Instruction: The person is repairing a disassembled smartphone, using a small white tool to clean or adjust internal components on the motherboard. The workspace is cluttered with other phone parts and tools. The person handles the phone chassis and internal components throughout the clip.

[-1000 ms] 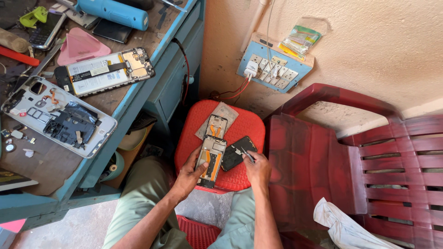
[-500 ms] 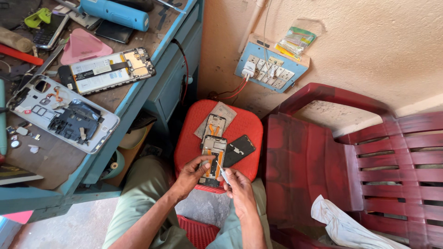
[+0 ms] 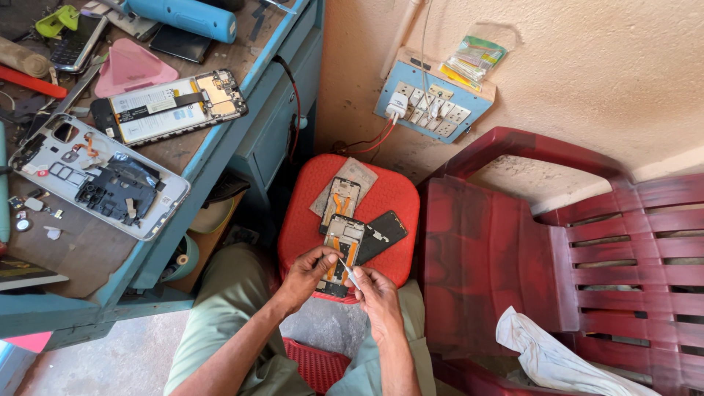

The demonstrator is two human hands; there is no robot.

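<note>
A red plastic stool (image 3: 308, 213) stands before me with phone parts on its seat. An opened phone frame (image 3: 341, 246) with orange flex cables lies nearest me; my left hand (image 3: 306, 275) grips its lower left edge. My right hand (image 3: 374, 293) holds a thin tool (image 3: 346, 270) with its tip on the frame's lower part. Beside the frame lies a black back cover (image 3: 383, 231). Behind it sits a second opened frame (image 3: 342, 198) on a grey sheet (image 3: 361, 173).
A blue workbench (image 3: 220, 147) at left carries disassembled phones (image 3: 95, 180) (image 3: 169, 106), a pink triangular tool (image 3: 132, 70) and a blue cylinder (image 3: 187, 15). A blue socket board (image 3: 433, 106) hangs on the wall. A red plastic chair (image 3: 528, 257) with a white cloth (image 3: 557, 359) stands at right.
My right hand moved from the black cover at the stool's right toward me, onto the lower end of the near frame. The left hand stayed on the frame.
</note>
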